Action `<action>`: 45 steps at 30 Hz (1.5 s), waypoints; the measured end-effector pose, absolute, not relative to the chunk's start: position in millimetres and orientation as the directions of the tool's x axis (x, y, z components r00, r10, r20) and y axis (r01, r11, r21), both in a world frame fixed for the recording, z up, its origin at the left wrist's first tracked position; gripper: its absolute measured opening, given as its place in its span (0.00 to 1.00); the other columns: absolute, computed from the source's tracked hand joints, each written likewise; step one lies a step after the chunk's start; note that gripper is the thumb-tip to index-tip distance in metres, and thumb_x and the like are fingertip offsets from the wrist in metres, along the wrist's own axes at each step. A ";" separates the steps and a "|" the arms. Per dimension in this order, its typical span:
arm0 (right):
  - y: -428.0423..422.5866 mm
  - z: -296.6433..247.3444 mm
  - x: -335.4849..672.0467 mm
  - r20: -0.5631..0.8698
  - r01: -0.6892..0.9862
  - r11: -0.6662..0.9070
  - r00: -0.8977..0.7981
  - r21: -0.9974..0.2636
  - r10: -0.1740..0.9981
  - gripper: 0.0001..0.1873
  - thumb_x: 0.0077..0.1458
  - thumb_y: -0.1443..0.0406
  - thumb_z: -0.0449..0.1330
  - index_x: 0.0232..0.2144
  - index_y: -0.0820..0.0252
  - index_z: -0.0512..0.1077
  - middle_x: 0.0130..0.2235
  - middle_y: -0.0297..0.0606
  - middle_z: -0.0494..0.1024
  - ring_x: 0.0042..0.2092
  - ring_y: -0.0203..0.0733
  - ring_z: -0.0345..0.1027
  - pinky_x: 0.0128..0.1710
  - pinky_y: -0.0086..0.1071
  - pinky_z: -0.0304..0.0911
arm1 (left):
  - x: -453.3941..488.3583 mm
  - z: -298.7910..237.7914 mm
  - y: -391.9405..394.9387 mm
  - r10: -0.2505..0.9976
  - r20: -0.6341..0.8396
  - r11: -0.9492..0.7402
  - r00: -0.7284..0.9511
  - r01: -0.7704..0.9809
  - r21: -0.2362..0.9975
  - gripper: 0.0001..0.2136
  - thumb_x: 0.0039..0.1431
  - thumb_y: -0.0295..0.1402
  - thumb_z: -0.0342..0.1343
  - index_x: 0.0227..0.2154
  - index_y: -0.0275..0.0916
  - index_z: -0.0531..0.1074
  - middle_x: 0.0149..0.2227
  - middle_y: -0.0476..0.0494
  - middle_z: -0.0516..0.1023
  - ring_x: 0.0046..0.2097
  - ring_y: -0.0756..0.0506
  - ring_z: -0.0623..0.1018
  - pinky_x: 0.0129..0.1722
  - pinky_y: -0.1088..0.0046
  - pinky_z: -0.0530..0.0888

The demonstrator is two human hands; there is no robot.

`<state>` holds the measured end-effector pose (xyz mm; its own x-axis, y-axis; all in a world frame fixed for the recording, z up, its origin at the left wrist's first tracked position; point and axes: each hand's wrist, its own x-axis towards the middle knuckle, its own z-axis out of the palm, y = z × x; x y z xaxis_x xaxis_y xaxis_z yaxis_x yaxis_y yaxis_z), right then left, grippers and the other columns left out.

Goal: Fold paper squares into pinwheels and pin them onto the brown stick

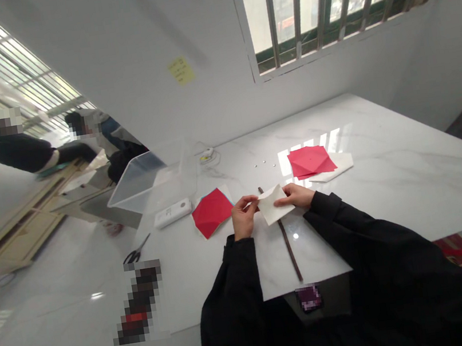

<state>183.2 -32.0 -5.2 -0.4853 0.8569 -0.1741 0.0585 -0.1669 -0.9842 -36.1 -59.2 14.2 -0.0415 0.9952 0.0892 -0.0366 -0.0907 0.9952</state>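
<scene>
Between my two hands is a piece of cream paper (271, 208), held a little above the table. My left hand (244, 217) pinches its left edge between thumb and fingers. On its other side my right hand (297, 196) grips the paper, thumb lying on top. A thin dark brown stick (289, 248) lies on the table beneath the paper, which hides part of its length. Red paper (213, 213) rests left of my left hand. Beyond my right hand is a stack of red paper sheets (311, 161), partly over a white sheet (340, 165).
On the left stand a clear plastic bin (136, 178) and a white box-shaped device (173, 213), with black-handled scissors (136, 252) nearer the edge. Several tiny beads (264, 161) and a small white cabled item (207, 153) lie farther back. Other people sit at far left.
</scene>
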 end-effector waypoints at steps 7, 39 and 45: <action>-34.5 -2.3 180.5 -0.158 0.065 -0.145 -0.494 -0.987 0.855 0.25 0.42 0.53 0.73 0.37 0.68 0.81 0.34 0.40 0.84 0.36 0.44 0.76 0.38 0.33 0.68 | -29.6 16.4 -65.0 0.997 0.075 -0.076 0.034 0.012 0.997 0.15 0.51 0.44 0.67 0.31 0.37 0.78 0.32 0.47 0.79 0.31 0.50 0.76 0.31 0.75 0.75; -36.4 -2.4 177.1 -0.140 -0.042 -0.190 -0.522 -0.981 0.841 0.24 0.39 0.59 0.74 0.40 0.64 0.78 0.34 0.37 0.84 0.37 0.44 0.78 0.41 0.34 0.69 | -22.8 10.3 -63.6 0.998 0.012 -0.016 0.063 0.062 0.998 0.28 0.44 0.39 0.73 0.50 0.37 0.75 0.34 0.44 0.82 0.31 0.47 0.79 0.32 0.73 0.76; -35.0 -5.1 176.5 -0.132 -0.050 -0.182 -0.507 -0.982 0.852 0.27 0.39 0.60 0.74 0.43 0.63 0.77 0.36 0.38 0.84 0.38 0.45 0.79 0.42 0.34 0.70 | -23.0 12.9 -64.2 0.998 0.009 -0.012 0.068 0.052 0.999 0.28 0.43 0.39 0.73 0.49 0.37 0.75 0.35 0.44 0.82 0.32 0.46 0.80 0.33 0.72 0.77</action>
